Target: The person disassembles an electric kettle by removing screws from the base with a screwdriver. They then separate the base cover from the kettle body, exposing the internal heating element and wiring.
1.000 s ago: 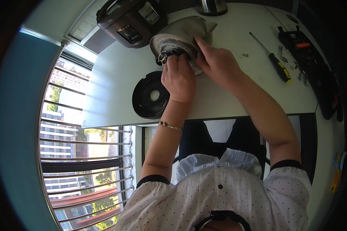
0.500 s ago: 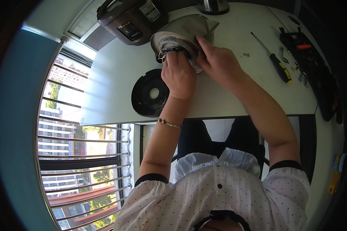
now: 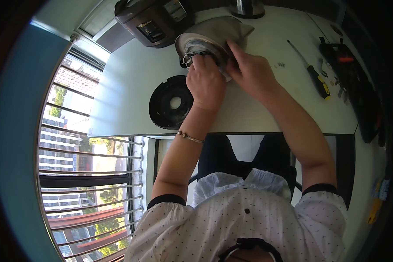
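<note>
A metal kettle (image 3: pixel 216 29) lies tipped on its side on the table, its opened underside turned toward me and to the left. My right hand (image 3: pixel 256 74) grips the kettle near its rim, the thumb side against the metal. At the underside, the fingers of my left hand (image 3: pixel 206 85) are closed around a dark part in the base; the fingertips hide most of it. Thin white wires (image 3: pixel 186 60) stick out beside those fingers. Just left of my left wrist lies a round black base cover (image 3: pixel 160 107) with a pale centre.
A dark rice cooker (image 3: pixel 150 28) stands behind the kettle, and a shiny metal vessel (image 3: pixel 247 8) at the back. To the right are a yellow-and-black screwdriver (image 3: pixel 317 81), several small metal bits (image 3: pixel 339 87) and a black tool case (image 3: pixel 351 74). A barred window (image 3: pixel 87 161) is at the left.
The view has shifted slightly. Both hands keep to the same places on the kettle, with only a small movement of the left fingers at its underside.
</note>
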Demonstrator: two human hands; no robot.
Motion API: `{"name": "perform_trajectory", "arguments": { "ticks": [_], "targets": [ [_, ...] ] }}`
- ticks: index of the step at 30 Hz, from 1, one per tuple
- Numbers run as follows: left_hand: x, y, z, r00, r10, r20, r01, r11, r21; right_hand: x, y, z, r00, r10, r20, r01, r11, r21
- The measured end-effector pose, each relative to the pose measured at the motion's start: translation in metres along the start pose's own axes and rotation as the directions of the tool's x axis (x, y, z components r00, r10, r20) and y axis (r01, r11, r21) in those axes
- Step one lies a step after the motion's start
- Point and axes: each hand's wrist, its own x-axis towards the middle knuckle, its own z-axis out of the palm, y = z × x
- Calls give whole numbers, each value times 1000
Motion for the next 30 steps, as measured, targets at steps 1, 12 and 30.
{"name": "perform_trajectory", "arguments": {
  "ticks": [1, 12, 30],
  "targets": [
    [-1, 1, 2, 1000, -16, -19, 16, 1000, -13, 1, 1, 0, 1000, -10, -14, 10, 1000, -9],
    [9, 5, -28, 974, -175, 143, 200, 961, -189, 2, 7, 0, 997, -42, -59, 35, 993, -114],
    [47, 65, -223, 353, 917, 184, -395, 325, -859, -3, 21, -3, 995, 85, -58, -83, 996, 42]
  ]
}}
